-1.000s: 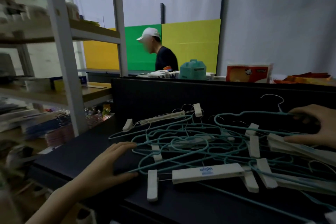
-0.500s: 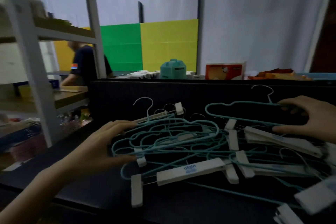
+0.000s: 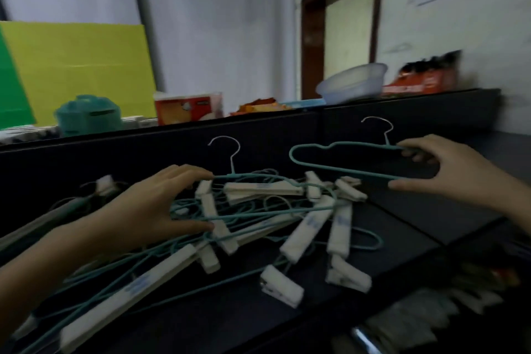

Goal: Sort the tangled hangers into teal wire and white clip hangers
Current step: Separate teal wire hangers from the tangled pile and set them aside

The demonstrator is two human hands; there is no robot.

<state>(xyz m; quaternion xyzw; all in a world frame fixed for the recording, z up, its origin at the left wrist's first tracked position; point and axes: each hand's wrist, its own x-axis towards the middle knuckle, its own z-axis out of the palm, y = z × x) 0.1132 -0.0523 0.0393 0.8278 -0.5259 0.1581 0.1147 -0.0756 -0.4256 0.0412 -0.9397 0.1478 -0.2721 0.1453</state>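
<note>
The right hand (image 3: 448, 172) has its grip clamped on one teal wire hanger (image 3: 344, 171), thumb below and fingers above its right end, holding it just clear of the heap and above the dark desk (image 3: 402, 210). The left hand (image 3: 155, 207) lies spread on the tangle (image 3: 258, 210), grip apart, fingers and thumb straight across the teal wires. Several white clip hangers (image 3: 126, 293) carry blue print, too blurred to read. An exact count is lost in the knot.
</note>
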